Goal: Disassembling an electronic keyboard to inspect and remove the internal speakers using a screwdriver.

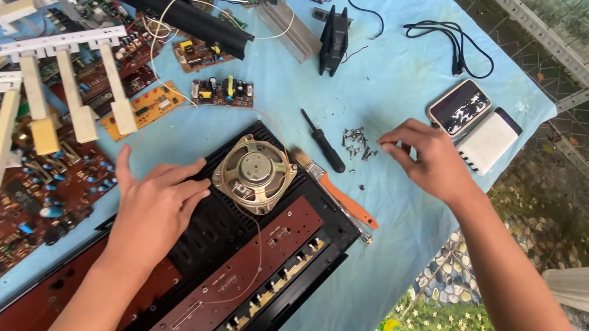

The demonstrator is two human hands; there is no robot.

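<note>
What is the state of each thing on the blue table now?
Left hand: flat on the black plastic casing, open.
Right hand: fingers pinched by the pile of small metal screws.
Round metal speaker: lying loose on the casing, magnet side up.
Black screwdriver: lying unused.
Orange-handled brush: lying unused.
Rectangular phone: face up on a white power bank.

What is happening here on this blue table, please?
A person is working over an opened electronic keyboard case on a table covered with a blue cloth. The left hand rests flat on the black case, beside a round speaker that lies loose on it. The right hand reaches with its fingertips to a small pile of screws. A black screwdriver and an orange-handled brush lie between the hands. Circuit boards and white key strips lie at the far left.
</note>
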